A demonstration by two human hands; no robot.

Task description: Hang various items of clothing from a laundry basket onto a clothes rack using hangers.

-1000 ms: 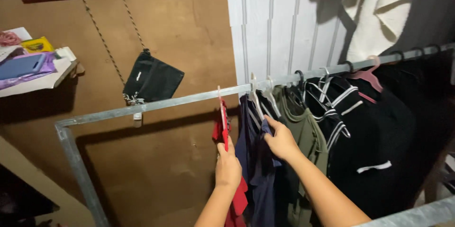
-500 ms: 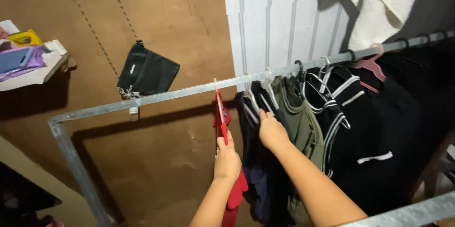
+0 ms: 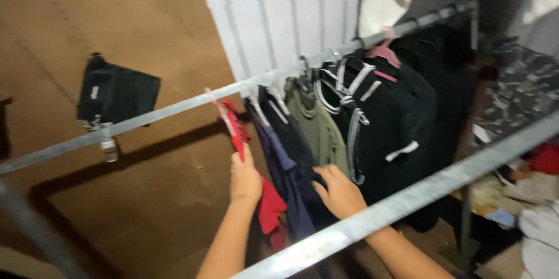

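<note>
hands: two showing, left hand [image 3: 245,179] and right hand [image 3: 340,193] | metal rails: two crossing the view, back rail [image 3: 174,109] and near rail [image 3: 407,200] | red garment [image 3: 269,203]: one hanging | navy garment [image 3: 291,168]: one hanging | olive garment [image 3: 320,133]: one hanging | pink hanger [image 3: 384,52]: one hanging | black pouch [image 3: 116,94]: one hanging

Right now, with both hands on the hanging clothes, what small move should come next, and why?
Probably release the red garment: it already hangs from the rail. The left hand grips its hanger, while the right hand touches the navy garment beside it.
</note>
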